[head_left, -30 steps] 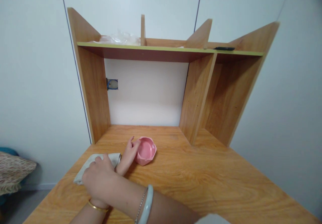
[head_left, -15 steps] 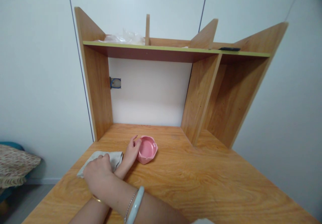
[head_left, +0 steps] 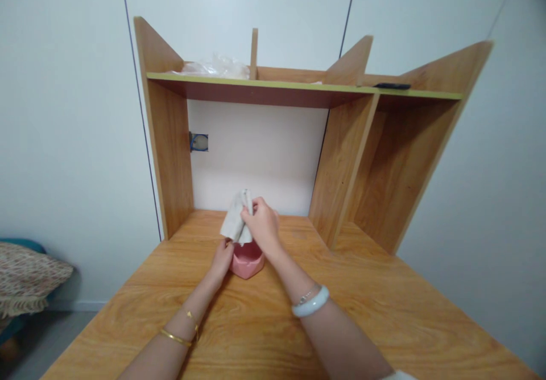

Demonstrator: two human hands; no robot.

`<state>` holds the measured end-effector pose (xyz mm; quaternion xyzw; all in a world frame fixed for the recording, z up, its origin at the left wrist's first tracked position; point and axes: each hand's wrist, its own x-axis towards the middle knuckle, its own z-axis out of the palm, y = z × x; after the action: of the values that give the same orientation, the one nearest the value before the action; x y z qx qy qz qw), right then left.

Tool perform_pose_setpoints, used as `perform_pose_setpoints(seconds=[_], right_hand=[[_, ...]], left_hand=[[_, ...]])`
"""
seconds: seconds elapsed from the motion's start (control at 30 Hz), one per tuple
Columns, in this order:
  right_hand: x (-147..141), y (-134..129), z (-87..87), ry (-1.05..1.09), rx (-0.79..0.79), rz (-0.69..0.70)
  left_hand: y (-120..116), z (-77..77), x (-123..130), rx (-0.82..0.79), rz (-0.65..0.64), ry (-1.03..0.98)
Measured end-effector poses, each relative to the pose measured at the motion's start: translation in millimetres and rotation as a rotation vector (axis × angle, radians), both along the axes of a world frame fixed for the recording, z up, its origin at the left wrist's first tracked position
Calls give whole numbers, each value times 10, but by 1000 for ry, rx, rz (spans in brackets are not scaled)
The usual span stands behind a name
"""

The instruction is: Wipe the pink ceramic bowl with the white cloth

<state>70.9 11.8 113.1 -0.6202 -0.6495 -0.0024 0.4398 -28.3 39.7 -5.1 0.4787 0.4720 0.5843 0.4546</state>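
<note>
A pink faceted bowl (head_left: 247, 267) rests on the wooden desk (head_left: 341, 306). At its left edge is my left hand (head_left: 222, 259), its fingers closed on the rim. Above the bowl, my right hand (head_left: 263, 223) pinches a folded light grey cloth (head_left: 237, 218), which hangs down over the bowl's back part and hides some of its inside. The cloth's lower edge is close to my left fingertips; whether they touch is unclear.
Wooden shelving (head_left: 341, 169) stands at the back of the desk. Its upper shelf holds clear plastic (head_left: 217, 67) and a dark flat object (head_left: 392, 86). A socket opening (head_left: 199, 143) is in the wall. A patterned cushion (head_left: 32, 277) lies at far left.
My right hand has lifted the cloth off the desk at the left and carried it right, over the bowl. My arms are no longer crossed. The left hand stays at the bowl.
</note>
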Motion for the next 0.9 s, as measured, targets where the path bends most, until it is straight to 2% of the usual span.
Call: perform_pose_setpoints(seconds=[0.1,0.2,0.33,0.43,0.57,0.73,0.9], right_hand=[[570,44,-39,113,40,-135],[1045,26,-175,129,18,-279],[1423,-41,-365,19,-74,-396],[1499,-92,-444,-66,-121,-426],[1385,-118,-536,-126,-178,-394],[1183,-87,-780,-192,-213,-223],[1202,-54,-973,-219,-185,-60]], left_hand=[[-14,-21,-22,-6,10,3],[-2,-35,-48,-4,38,0],[16,-39,-52,2,43,2],[5,-41,-47,9,35,6],[-13,-50,-47,19,32,12],[6,-62,-40,15,41,21],[6,-71,-39,11,40,31]])
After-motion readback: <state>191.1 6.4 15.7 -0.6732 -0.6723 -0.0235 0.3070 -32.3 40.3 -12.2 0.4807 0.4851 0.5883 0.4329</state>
